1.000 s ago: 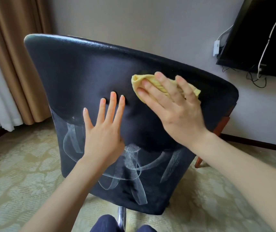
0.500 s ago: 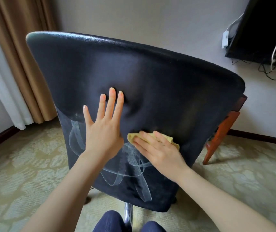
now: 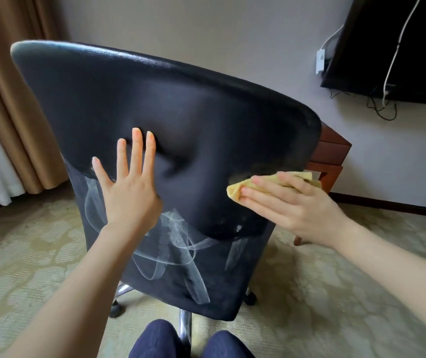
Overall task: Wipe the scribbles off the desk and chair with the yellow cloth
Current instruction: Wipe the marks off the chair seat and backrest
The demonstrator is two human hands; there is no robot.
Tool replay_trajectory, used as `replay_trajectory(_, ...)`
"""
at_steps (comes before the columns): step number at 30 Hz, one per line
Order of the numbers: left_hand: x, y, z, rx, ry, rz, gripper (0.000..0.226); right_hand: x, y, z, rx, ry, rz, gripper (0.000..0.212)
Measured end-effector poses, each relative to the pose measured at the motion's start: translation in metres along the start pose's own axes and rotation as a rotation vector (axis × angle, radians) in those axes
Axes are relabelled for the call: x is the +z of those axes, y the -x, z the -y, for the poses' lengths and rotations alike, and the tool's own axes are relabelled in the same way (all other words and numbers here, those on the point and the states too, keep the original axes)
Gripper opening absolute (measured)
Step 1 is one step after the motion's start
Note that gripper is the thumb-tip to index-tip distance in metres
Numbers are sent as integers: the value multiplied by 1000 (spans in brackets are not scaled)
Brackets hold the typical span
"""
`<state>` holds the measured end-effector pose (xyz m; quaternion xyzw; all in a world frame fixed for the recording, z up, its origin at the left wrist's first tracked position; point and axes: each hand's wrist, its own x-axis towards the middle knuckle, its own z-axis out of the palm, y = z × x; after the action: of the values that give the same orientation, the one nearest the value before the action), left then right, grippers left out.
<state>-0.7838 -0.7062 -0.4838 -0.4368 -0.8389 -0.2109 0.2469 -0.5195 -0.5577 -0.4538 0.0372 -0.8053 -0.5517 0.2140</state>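
Pressing the yellow cloth (image 3: pixel 235 191) beneath 4 straight fingers, the right hand (image 3: pixel 301 208) lies at the right edge of the chair (image 3: pixel 181 109); the left hand (image 3: pixel 132 197), fingers spread wide, rests flat, scribbles (image 3: pixel 178 244) below its palm.

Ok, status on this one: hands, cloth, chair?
Left hand flat on chair back, fingers spread. Right hand pressing yellow cloth against its right side. White scribbles across lower part, unwiped. Nothing blocking.
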Motion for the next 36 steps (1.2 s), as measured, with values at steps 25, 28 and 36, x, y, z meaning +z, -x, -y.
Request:
replay_trajectory(25,2,22,-25,85,152,82,96,17,-62,98,2,-172,137,38)
replay_trajectory(28,-2,22,-24,87,139,106,96,12,-42,99,-93,-224,194,40)
replay_trajectory(36,-9,24,-27,79,194,148,95,1,-21,80,-159,-174,229,37)
